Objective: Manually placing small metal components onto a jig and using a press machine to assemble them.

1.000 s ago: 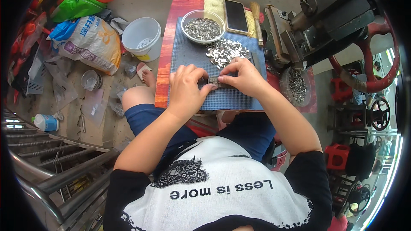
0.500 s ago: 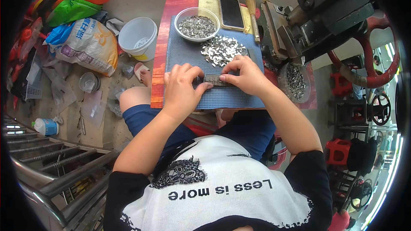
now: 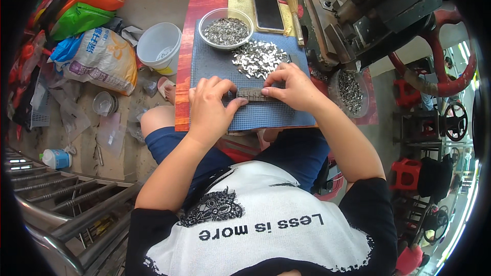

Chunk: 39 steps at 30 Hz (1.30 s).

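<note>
Left hand (image 3: pixel 210 105) and right hand (image 3: pixel 294 88) now sit farther apart, fingertips narrowly pinching opposite ends of the grooved metal block (image 3: pixel 254 95) on the blue mat (image 3: pixel 276 117). Beyond lie white pieces (image 3: pixel 258 61), a bowl (image 3: pixel 227 47) and a phone (image 3: pixel 268 12); a machine (image 3: pixel 396 13) obstructs the right.

The slotted metal block (image 3: pixel 253 95) is dark grey, the mat (image 3: pixel 266 117) blue with a fine grid, and the heaped small pieces (image 3: pixel 260 60) white and silver-grey. Red-orange wood grain streaks the tabletop (image 3: pixel 183 97); the far cloth (image 3: pixel 242 2) is pale yellow, the large handwheel (image 3: pixel 451 88) at right dull red.
</note>
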### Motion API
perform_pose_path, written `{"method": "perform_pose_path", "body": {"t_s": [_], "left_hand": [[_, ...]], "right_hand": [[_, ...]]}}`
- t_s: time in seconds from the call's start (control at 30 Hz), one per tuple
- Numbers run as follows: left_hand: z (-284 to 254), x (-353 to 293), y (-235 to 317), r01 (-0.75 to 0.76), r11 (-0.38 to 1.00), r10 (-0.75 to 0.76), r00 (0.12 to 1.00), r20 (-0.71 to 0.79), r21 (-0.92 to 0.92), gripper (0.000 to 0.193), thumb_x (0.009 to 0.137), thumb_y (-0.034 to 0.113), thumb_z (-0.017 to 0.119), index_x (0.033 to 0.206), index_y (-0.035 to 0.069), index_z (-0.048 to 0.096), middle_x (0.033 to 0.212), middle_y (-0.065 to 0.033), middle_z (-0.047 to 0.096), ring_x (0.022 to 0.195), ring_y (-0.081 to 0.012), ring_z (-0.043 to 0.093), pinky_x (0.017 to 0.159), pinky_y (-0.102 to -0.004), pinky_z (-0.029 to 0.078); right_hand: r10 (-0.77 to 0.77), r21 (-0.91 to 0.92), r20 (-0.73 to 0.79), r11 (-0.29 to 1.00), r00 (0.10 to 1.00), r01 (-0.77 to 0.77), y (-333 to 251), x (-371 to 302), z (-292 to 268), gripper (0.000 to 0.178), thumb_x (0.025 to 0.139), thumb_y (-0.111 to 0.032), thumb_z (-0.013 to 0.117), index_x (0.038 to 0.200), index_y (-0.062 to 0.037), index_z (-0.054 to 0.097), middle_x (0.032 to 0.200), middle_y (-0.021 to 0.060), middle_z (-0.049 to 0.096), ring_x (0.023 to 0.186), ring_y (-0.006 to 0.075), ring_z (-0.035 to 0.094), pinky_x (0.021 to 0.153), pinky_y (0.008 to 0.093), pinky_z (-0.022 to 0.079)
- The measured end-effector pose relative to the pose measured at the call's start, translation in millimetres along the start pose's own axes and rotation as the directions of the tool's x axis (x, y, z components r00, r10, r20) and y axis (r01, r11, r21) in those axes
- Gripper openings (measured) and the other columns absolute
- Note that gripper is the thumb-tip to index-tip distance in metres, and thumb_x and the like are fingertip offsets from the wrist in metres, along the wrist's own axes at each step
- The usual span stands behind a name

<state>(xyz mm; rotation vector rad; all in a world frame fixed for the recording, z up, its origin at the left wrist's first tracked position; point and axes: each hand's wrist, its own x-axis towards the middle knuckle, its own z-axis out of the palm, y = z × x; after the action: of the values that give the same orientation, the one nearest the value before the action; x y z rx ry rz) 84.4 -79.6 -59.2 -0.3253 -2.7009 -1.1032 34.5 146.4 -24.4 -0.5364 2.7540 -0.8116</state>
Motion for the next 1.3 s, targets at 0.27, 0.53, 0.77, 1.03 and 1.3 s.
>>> {"method": "perform_pose_path", "body": {"t_s": [0.27, 0.53, 0.77, 1.03, 1.3], "left_hand": [[1, 0, -1, -0.003, 1.000, 0.003, 1.000, -0.002, 0.005, 0.024, 0.076, 0.028, 0.082, 0.086, 0.011, 0.068, 0.088, -0.0023, 0.060, 0.093, -0.0249, 0.054, 0.083, -0.0397, 0.035], [-1, -2, -2, -0.010, 1.000, 0.010, 1.000, -0.006, 0.020, 0.024, 0.076, 0.029, 0.081, 0.087, 0.011, 0.068, 0.087, -0.0020, 0.059, 0.093, -0.0243, 0.054, 0.083, -0.0393, 0.034], [1, -2, 0, -0.031, 0.999, 0.032, 0.999, -0.030, 0.034, 0.024, 0.076, 0.029, 0.081, 0.087, 0.011, 0.069, 0.088, -0.0025, 0.061, 0.093, -0.0244, 0.055, 0.084, -0.0391, 0.035], [5, -3, -3, -0.038, 0.999, 0.037, 0.998, -0.051, -0.024, 0.024, 0.076, 0.029, 0.082, 0.087, 0.011, 0.070, 0.088, -0.0028, 0.061, 0.092, -0.0243, 0.055, 0.084, -0.0393, 0.035], [2, -3, 0, -0.019, 0.999, 0.015, 0.995, -0.096, -0.043, 0.024, 0.077, 0.029, 0.082, 0.087, 0.011, 0.069, 0.087, -0.0032, 0.063, 0.089, -0.0242, 0.056, 0.084, -0.0385, 0.036]], "right_hand": [[0.041, 0.003, 0.020, 0.999, 0.999, -0.041, 17, -11, -15, 0.018, 0.080, -0.024, 0.082, 0.091, -0.0097, 0.077, 0.095, 0.0064, 0.060, 0.101, 0.0239, 0.056, 0.092, 0.0354, 0.045], [0.126, 0.165, 0.045, 0.977, 0.991, -0.132, 17, -16, -16, 0.017, 0.082, -0.019, 0.079, 0.091, -0.0042, 0.076, 0.091, 0.0051, 0.061, 0.091, 0.0173, 0.059, 0.082, 0.0311, 0.047], [0.071, 0.438, -0.371, 0.893, 0.926, 0.107, -20, 42, -11, 0.028, 0.086, -0.022, 0.076, 0.097, 0.0039, 0.073, 0.080, 0.0042, 0.070, 0.074, 0.0105, 0.060, 0.069, 0.0284, 0.049], [0.105, 0.144, -0.620, 0.989, 0.777, -0.018, -14, 47, -21, 0.022, 0.085, -0.019, 0.072, 0.097, -0.0005, 0.075, 0.082, 0.0136, 0.074, 0.074, 0.0200, 0.071, 0.070, 0.0318, 0.054], [0.087, -0.245, -0.572, 0.931, 0.816, -0.271, 34, -28, 9, 0.029, 0.086, -0.023, 0.071, 0.096, 0.0047, 0.071, 0.093, 0.0210, 0.067, 0.085, 0.0371, 0.067, 0.081, 0.0434, 0.054]]}}
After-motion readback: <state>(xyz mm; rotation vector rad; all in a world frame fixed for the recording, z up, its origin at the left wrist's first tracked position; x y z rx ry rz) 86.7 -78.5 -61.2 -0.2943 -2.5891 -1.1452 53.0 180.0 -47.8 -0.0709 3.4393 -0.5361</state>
